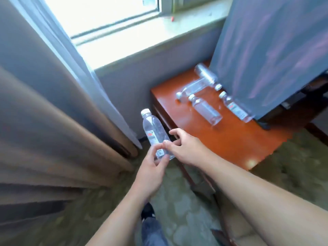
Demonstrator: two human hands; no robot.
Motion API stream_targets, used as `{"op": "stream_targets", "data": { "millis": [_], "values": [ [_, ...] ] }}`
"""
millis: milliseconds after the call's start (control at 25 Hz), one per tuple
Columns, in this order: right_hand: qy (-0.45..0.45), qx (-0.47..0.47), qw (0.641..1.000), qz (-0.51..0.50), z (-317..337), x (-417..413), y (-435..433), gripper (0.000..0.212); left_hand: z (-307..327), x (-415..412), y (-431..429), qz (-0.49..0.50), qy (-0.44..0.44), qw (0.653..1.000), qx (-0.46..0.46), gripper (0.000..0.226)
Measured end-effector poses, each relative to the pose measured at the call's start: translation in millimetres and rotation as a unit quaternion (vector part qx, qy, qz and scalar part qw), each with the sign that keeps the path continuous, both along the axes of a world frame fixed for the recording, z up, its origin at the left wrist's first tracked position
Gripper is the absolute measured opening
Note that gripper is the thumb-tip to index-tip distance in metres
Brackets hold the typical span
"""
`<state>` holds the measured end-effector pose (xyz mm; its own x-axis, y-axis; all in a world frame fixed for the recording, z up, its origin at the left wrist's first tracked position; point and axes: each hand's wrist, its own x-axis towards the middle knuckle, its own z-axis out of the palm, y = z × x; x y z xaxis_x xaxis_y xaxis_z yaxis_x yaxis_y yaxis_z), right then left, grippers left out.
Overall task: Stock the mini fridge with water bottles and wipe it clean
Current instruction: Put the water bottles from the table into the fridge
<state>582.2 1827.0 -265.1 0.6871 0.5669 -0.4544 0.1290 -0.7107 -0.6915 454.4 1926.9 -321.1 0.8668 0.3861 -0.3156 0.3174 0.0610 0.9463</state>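
Note:
A clear water bottle point(154, 131) with a white cap and a red-marked label is held upright and tilted in front of me, left of the table. My left hand point(154, 168) pinches its lower end between thumb and fingers. My right hand point(184, 147) grips the same lower end from the right, with its index finger stretched out. Several more water bottles lie on the orange-brown wooden table point(230, 137): one near the middle point(205, 110), one at the right point(235, 108) and others farther back point(198, 86). No fridge is in view.
A large grey-blue panel point(269, 50) leans over the table's right side and hides part of the bottles. Beige curtains point(53, 130) hang at the left, beside a bright window and sill point(142, 38). Patterned carpet point(106, 210) covers the floor; my leg and shoe point(149, 219) show below.

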Motion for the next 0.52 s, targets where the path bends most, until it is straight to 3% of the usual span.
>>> {"op": "stream_targets", "data": {
  "millis": [80,280,400,520],
  "values": [
    [-0.009,0.023,1.000,0.013,30,0,-49,0.052,28,0,-43,-0.007,-0.021,1.000,0.015,0.008],
    [-0.030,0.055,0.998,0.027,79,-4,-222,0.052,74,-1,-202,-0.007,-0.047,0.998,0.030,0.019],
    [-0.025,0.067,0.997,-0.011,84,-3,-307,0.057,89,3,-285,-0.018,-0.038,0.999,0.019,0.034],
    [0.016,0.086,0.994,-0.063,76,6,-351,0.059,97,19,-327,-0.041,-0.029,0.999,0.007,0.036]
  ]
}}
